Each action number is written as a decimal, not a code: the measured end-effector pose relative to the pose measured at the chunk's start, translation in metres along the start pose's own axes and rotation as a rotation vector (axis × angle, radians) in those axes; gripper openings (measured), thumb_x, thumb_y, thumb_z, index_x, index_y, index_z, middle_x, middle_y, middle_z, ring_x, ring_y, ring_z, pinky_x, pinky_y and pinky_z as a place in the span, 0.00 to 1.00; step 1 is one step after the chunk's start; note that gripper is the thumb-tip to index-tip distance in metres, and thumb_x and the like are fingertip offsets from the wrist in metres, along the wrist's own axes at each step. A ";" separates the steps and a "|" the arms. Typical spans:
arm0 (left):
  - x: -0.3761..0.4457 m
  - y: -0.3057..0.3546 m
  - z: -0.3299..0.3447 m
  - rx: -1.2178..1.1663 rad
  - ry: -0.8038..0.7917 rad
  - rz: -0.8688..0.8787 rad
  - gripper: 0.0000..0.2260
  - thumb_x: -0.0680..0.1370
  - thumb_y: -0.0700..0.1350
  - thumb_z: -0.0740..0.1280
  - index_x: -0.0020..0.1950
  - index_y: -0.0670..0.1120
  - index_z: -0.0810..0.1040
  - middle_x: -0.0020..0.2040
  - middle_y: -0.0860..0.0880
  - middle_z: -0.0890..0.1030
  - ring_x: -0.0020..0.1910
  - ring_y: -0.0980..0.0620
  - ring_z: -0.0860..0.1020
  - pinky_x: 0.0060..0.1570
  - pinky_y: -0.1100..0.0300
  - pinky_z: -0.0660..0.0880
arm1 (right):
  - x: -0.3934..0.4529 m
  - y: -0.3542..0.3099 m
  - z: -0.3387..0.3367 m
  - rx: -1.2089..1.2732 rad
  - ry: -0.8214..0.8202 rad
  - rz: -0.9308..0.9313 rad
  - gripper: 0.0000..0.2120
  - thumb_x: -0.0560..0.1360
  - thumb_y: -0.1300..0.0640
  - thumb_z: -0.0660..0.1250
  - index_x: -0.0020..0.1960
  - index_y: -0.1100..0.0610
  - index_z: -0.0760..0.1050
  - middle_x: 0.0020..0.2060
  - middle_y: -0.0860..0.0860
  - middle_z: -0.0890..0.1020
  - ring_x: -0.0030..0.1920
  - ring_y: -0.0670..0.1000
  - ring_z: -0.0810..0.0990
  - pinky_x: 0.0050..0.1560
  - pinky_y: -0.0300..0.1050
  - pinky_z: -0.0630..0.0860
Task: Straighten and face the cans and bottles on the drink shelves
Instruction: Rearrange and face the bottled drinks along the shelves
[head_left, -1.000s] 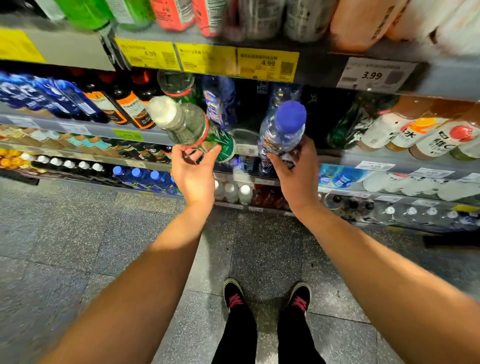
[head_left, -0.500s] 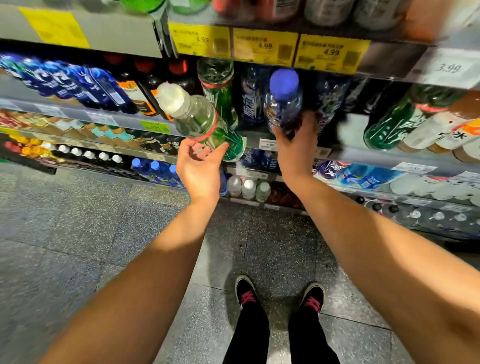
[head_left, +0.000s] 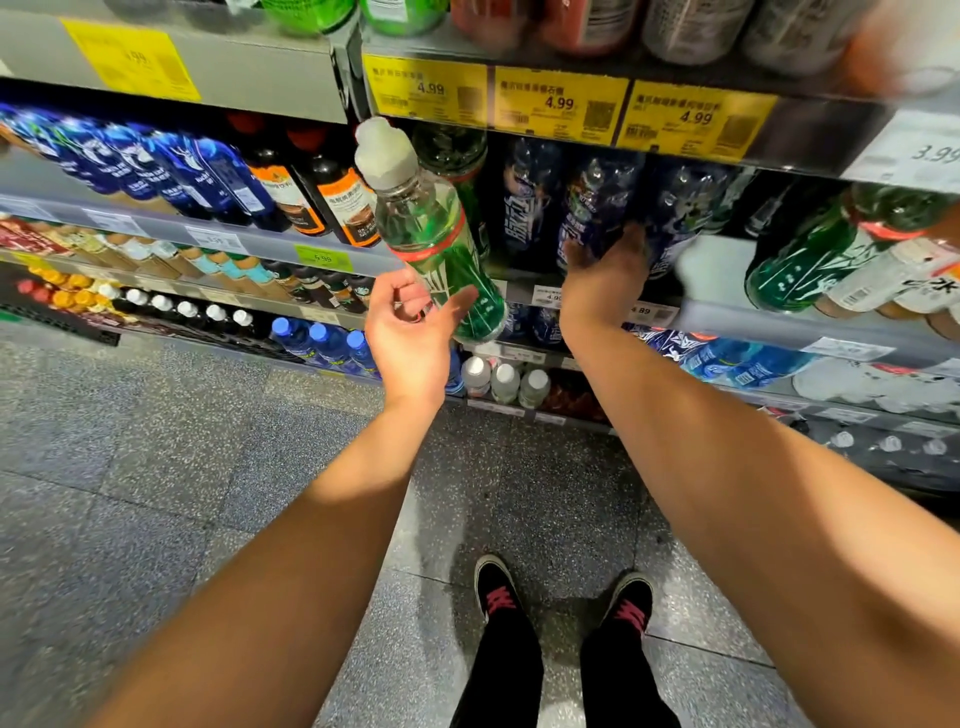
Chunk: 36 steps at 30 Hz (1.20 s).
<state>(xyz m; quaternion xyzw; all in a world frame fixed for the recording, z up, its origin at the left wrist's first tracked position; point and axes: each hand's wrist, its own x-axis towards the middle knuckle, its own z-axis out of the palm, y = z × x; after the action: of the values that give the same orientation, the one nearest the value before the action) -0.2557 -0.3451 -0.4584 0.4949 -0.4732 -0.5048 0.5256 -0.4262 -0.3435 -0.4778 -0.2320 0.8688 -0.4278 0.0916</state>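
Observation:
My left hand (head_left: 413, 332) grips the base of a green-labelled bottle (head_left: 431, 228) with a white cap; the bottle tilts out from the shelf, cap toward me. My right hand (head_left: 605, 280) reaches into the middle shelf (head_left: 727, 322) and holds the lower part of a dark blue bottle (head_left: 597, 208) standing among other blue bottles; its fingertips are hidden behind the bottle. Another green bottle (head_left: 452, 150) stands in the row behind the tilted one.
Yellow price tags (head_left: 561, 104) line the shelf above. Dark bottles with orange labels (head_left: 332, 202) and blue bottles (head_left: 156, 166) stand to the left, green and white bottles (head_left: 841, 260) to the right. Lower shelves hold small bottles (head_left: 504, 382). My feet (head_left: 566, 603) stand on grey floor.
My right hand has pushed the blue bottle from in front of the shelf back into the row. The left hand has raised the green bottle slightly. The view has shifted up and closer.

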 end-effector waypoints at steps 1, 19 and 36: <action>-0.001 0.001 0.000 -0.001 -0.011 -0.009 0.20 0.68 0.31 0.78 0.42 0.47 0.69 0.32 0.55 0.65 0.31 0.60 0.64 0.33 0.72 0.68 | 0.000 0.000 0.000 0.001 -0.010 0.011 0.28 0.76 0.57 0.72 0.70 0.67 0.68 0.59 0.63 0.79 0.61 0.61 0.77 0.54 0.43 0.66; -0.034 0.018 0.063 0.198 -0.403 -0.197 0.18 0.65 0.31 0.79 0.46 0.44 0.76 0.43 0.43 0.85 0.43 0.50 0.82 0.49 0.52 0.80 | -0.031 0.050 -0.099 0.198 -0.557 -0.198 0.29 0.65 0.47 0.79 0.62 0.41 0.70 0.45 0.29 0.76 0.46 0.20 0.72 0.42 0.17 0.66; -0.034 -0.006 0.169 0.373 -0.022 -0.098 0.30 0.69 0.38 0.79 0.65 0.38 0.67 0.52 0.46 0.71 0.48 0.51 0.70 0.58 0.56 0.71 | 0.039 0.114 -0.161 0.343 -0.140 -0.027 0.27 0.68 0.51 0.78 0.62 0.56 0.73 0.57 0.53 0.81 0.59 0.51 0.80 0.63 0.49 0.76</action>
<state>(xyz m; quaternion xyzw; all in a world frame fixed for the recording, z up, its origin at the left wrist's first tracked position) -0.4257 -0.3180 -0.4539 0.6006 -0.5397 -0.4387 0.3944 -0.5552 -0.1900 -0.4665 -0.2536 0.7716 -0.5536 0.1842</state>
